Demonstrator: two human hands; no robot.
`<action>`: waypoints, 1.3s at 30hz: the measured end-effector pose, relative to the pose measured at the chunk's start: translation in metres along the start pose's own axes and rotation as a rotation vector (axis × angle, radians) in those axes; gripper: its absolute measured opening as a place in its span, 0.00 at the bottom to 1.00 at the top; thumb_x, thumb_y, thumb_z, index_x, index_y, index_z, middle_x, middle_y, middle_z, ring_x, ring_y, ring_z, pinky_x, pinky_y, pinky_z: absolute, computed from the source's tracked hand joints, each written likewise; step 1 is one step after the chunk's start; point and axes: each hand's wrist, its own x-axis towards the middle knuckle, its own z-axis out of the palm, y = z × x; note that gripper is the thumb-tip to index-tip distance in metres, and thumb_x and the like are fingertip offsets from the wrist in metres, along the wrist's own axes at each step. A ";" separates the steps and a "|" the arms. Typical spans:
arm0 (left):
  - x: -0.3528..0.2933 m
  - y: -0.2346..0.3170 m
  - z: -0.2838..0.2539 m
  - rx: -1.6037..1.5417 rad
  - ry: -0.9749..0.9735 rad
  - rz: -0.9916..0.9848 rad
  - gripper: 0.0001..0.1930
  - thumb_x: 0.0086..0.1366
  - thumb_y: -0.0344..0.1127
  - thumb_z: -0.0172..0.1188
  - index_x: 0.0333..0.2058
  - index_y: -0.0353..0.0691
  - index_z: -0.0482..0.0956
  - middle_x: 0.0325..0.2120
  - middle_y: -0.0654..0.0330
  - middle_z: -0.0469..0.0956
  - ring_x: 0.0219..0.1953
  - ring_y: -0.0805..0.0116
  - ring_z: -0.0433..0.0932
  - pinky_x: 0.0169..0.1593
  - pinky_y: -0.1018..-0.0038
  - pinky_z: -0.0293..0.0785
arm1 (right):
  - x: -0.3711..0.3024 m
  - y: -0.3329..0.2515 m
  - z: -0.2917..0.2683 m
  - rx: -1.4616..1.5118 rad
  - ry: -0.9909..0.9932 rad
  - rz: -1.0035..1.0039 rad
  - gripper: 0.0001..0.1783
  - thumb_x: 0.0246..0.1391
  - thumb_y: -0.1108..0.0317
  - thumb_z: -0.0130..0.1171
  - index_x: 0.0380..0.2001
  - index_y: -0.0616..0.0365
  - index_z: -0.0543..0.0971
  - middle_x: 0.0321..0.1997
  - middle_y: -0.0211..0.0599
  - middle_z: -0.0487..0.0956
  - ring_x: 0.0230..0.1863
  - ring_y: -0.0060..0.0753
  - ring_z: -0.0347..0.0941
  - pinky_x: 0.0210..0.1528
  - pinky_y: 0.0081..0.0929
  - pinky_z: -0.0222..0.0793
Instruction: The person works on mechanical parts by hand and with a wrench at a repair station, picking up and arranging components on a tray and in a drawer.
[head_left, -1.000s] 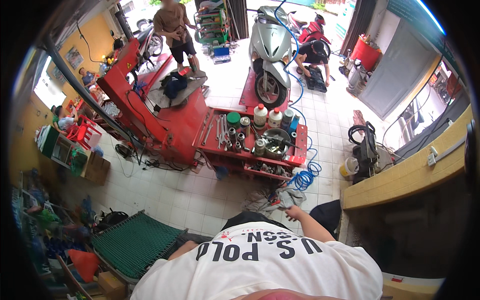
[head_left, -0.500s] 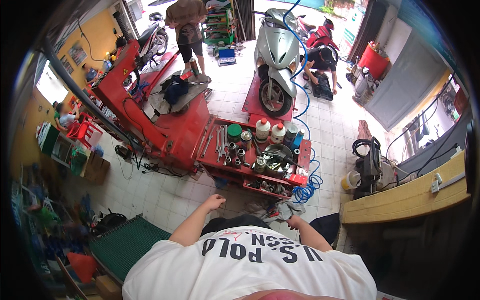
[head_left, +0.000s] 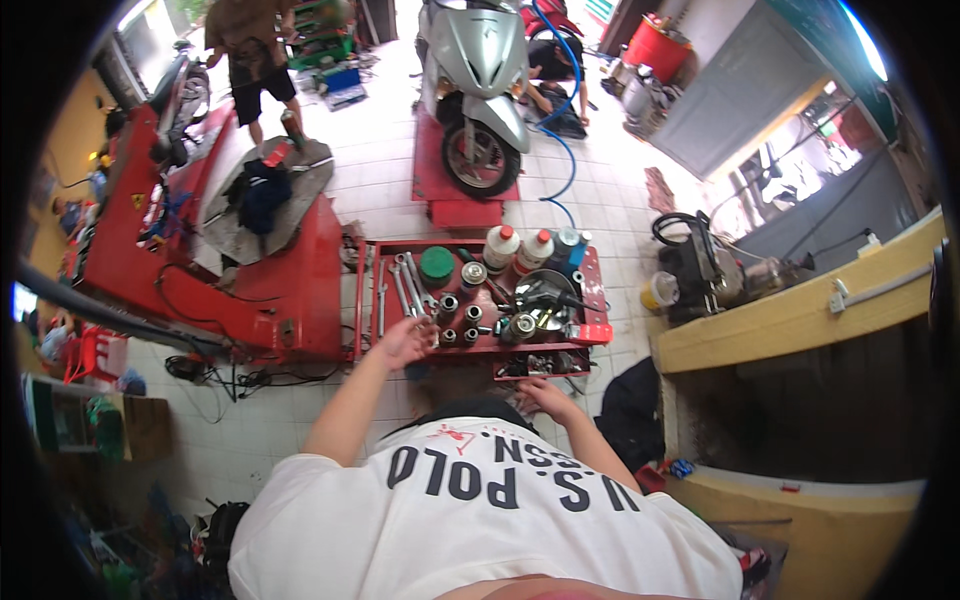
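Observation:
My left hand (head_left: 408, 342) is open, its fingers apart, at the front edge of a red tool cart (head_left: 368, 300). Nothing shows in it. It is nearest to a row of wrenches (head_left: 406, 286) and several upright sockets (head_left: 472, 315). My right hand (head_left: 540, 393) has its fingers stretched out just below the front of a drawer (head_left: 545, 365) filled with small metal parts; I cannot tell if they touch it. A greyish patch beside those fingers is too small to name. The cart top also bears a green-lidded can (head_left: 436, 266), spray cans and a metal bowl (head_left: 548, 296).
A red tyre-changing machine (head_left: 290, 310) stands left of the cart. Behind the cart a silver scooter (head_left: 480, 60) sits on a red lift. One person (head_left: 262, 60) stands far left; another (head_left: 552, 75) crouches behind the scooter. A yellow-edged counter (head_left: 790, 285) runs along the right.
My left hand has risen from below the cart to its front edge, and its fingers have spread. My right hand has moved forward and left, from beside a grey cloth to the drawer. The view has shifted.

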 end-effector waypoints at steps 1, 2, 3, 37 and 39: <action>-0.001 0.016 -0.010 -0.012 0.076 0.007 0.17 0.76 0.52 0.55 0.51 0.49 0.80 0.47 0.63 0.85 0.46 0.67 0.82 0.50 0.64 0.79 | 0.001 -0.025 0.021 0.047 0.008 -0.003 0.24 0.71 0.52 0.58 0.59 0.58 0.77 0.51 0.39 0.85 0.41 0.30 0.84 0.40 0.30 0.80; -0.002 0.030 -0.013 -0.009 0.153 0.002 0.16 0.76 0.53 0.54 0.50 0.50 0.80 0.47 0.64 0.85 0.46 0.67 0.82 0.51 0.63 0.79 | -0.004 -0.050 0.036 0.109 0.023 -0.009 0.24 0.72 0.52 0.57 0.59 0.59 0.77 0.52 0.40 0.85 0.41 0.29 0.84 0.41 0.31 0.80; 0.000 0.041 -0.012 -0.062 0.240 0.005 0.16 0.76 0.54 0.53 0.48 0.52 0.80 0.45 0.65 0.85 0.45 0.67 0.82 0.50 0.63 0.78 | -0.006 -0.068 0.042 0.159 0.032 -0.020 0.23 0.72 0.53 0.57 0.60 0.59 0.76 0.52 0.40 0.85 0.41 0.30 0.84 0.42 0.32 0.81; 0.163 0.075 -0.092 1.602 0.921 -0.170 0.33 0.64 0.39 0.67 0.63 0.33 0.63 0.65 0.38 0.63 0.56 0.42 0.82 0.55 0.52 0.82 | -0.001 -0.025 0.092 0.630 0.399 0.209 0.22 0.70 0.56 0.54 0.59 0.59 0.73 0.50 0.42 0.82 0.39 0.34 0.80 0.47 0.35 0.78; 0.161 0.069 -0.102 1.629 0.925 -0.145 0.32 0.65 0.37 0.67 0.62 0.33 0.64 0.64 0.39 0.64 0.55 0.42 0.82 0.54 0.53 0.83 | 0.011 -0.032 0.101 0.620 0.383 0.222 0.20 0.71 0.57 0.54 0.58 0.59 0.74 0.50 0.42 0.82 0.38 0.33 0.81 0.46 0.34 0.79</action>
